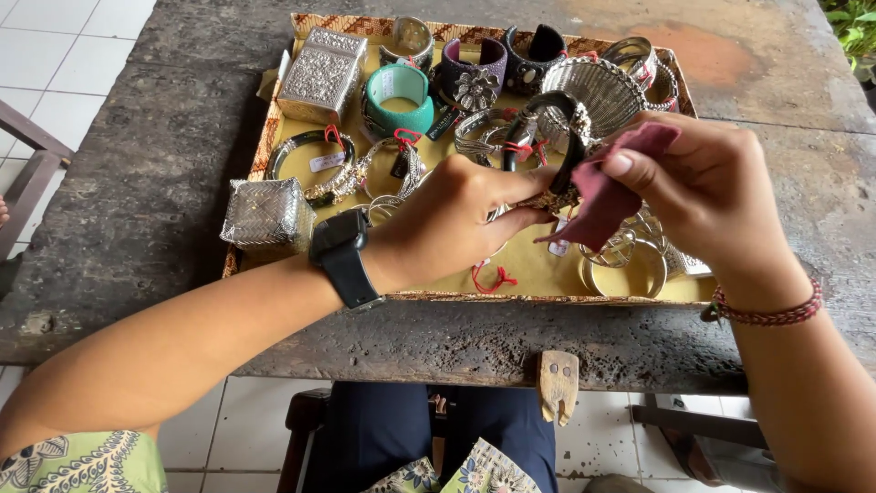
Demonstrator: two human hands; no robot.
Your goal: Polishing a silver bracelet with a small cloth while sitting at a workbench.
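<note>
Left hand (456, 224): grip closed on dark bangle (558, 146), held above tray (274, 137). Right hand (707, 192): grip pinched shut on maroon cloth (607, 196), pressed against bangle's lower edge.

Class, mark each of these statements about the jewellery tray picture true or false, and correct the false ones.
1. The left hand holds a dark bangle. True.
2. The right hand holds a blue sponge. False: it holds a dark red cloth against the bangle.
3. A turquoise bangle lies in the tray. True.
4. The tray sits on a glass table. False: it rests on a rough grey stone slab.
5. A dark watch is on the left wrist. True.
</note>
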